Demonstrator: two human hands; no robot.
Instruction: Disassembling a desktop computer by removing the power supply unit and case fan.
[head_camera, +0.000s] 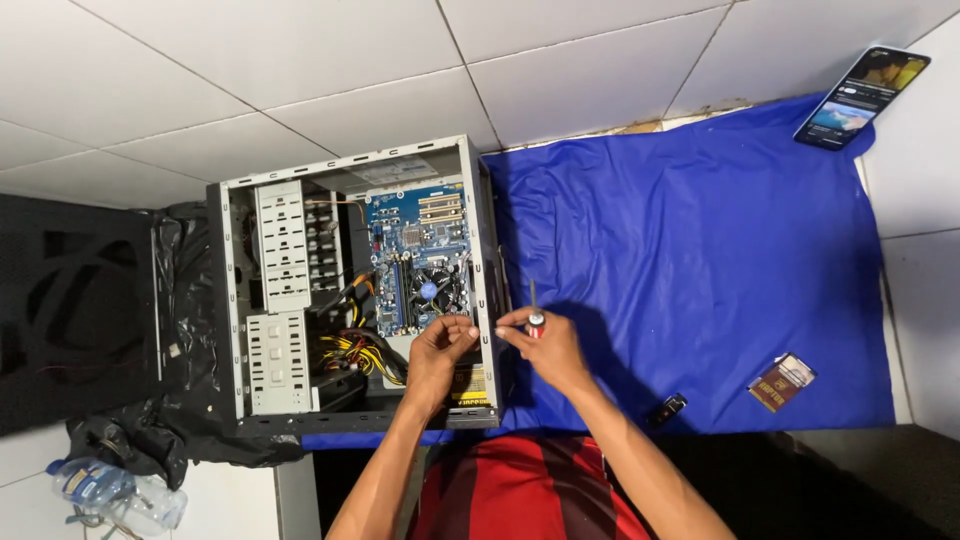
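Right hand (548, 345) pinches a red-handled screwdriver (535, 312) just right of the open computer case (355, 290); left hand (440, 345), fingers curled, grips the case's rear edge. Fastener work in hand; next, seat the tip squarely.

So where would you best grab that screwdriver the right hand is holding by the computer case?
By its red handle, probably. The screwdriver stands nearly upright, its thin metal shaft pointing away from the person, and the right hand already pinches the handle from the near side. The thicker handle gives fingers more to hold than the shaft.
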